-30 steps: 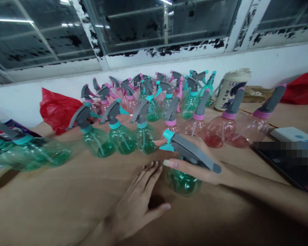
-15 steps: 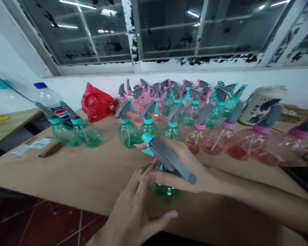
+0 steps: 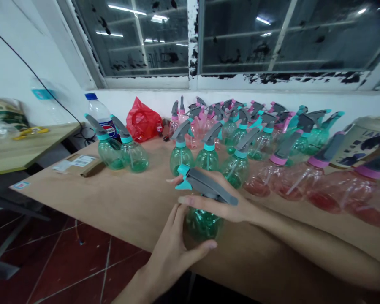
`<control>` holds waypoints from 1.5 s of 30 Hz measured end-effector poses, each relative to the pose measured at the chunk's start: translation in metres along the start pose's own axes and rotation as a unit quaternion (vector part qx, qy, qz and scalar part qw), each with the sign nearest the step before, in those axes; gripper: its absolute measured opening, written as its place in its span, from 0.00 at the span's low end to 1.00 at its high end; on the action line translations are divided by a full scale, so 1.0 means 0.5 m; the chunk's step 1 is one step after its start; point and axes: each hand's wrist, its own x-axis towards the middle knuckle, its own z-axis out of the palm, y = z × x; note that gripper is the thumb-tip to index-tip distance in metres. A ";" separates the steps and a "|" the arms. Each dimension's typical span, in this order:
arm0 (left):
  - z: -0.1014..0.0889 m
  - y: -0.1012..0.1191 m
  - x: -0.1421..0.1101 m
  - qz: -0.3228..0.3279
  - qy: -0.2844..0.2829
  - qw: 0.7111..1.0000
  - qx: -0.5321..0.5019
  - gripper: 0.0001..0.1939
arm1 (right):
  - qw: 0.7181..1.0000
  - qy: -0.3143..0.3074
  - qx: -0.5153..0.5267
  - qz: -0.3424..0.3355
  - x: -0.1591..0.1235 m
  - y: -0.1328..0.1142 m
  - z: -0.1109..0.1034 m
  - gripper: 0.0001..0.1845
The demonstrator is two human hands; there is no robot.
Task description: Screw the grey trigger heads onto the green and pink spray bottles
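Observation:
In front of me a green spray bottle (image 3: 205,221) stands near the table's front edge, liquid inside. Its grey trigger head (image 3: 209,183) has a turquoise nozzle and trigger pointing left. Around the neck, just beneath that head, my right hand (image 3: 228,200) is closed, fingers partly hidden behind it. My left hand (image 3: 172,249) curls about the left and near side of the bottle's body, thumb in front and fingertips up by the neck. Behind the hands is a row of green spray bottles (image 3: 207,158), continued to the right by pink spray bottles (image 3: 261,181).
Two green spray bottles (image 3: 134,156) stand at the left by a Pepsi bottle (image 3: 96,109) and a flat cardboard box (image 3: 90,165). A red plastic bag (image 3: 142,122) sits near the wall. More spray bottles crowd the back; a printed container (image 3: 357,143) stands at right.
The view has turned left. My left hand has come in closer around the bottle's body. The trigger head is seated lower on the bottle, still in my right hand.

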 end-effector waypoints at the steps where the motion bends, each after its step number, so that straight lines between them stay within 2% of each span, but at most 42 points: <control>1: 0.006 -0.005 0.002 -0.008 0.001 1.000 -0.020 0.39 | 1.000 -0.005 0.025 0.014 0.003 0.003 -0.002 0.17; 5: 0.028 -0.012 0.017 -0.022 0.024 0.998 -0.060 0.40 | 0.996 -0.011 0.082 0.044 0.010 0.015 -0.015 0.18; 9: 0.030 0.002 0.040 -0.031 0.002 0.997 -0.077 0.38 | 0.998 -0.020 0.042 0.035 0.003 0.024 -0.037 0.16; 13: 0.021 0.018 0.065 -0.051 -0.035 0.997 -0.047 0.38 | 1.000 -0.007 0.002 0.014 -0.007 0.027 -0.057 0.13; 18: 0.032 0.018 0.076 -0.060 -0.028 0.997 -0.042 0.37 | 1.000 -0.005 -0.015 0.005 -0.009 0.029 -0.067 0.10; 27: 0.044 0.016 0.071 -0.040 -0.011 0.999 -0.028 0.39 | 0.998 0.035 -0.055 0.027 -0.017 0.039 -0.060 0.08; 33: 0.044 0.018 0.065 -0.036 -0.020 0.999 -0.019 0.35 | 0.999 0.017 0.005 0.035 -0.011 0.022 -0.063 0.10; 36: 0.048 0.017 0.060 -0.028 -0.027 0.999 -0.016 0.39 | 0.999 0.031 0.006 0.035 -0.010 0.017 -0.060 0.12; 42: 0.045 0.016 0.047 -0.013 0.034 0.999 0.019 0.48 | 0.999 0.031 -0.009 0.036 0.000 0.029 -0.042 0.18; 45: 0.025 0.014 0.042 -0.002 0.066 0.996 0.060 0.43 | 0.998 0.055 0.003 0.014 0.020 0.043 -0.014 0.21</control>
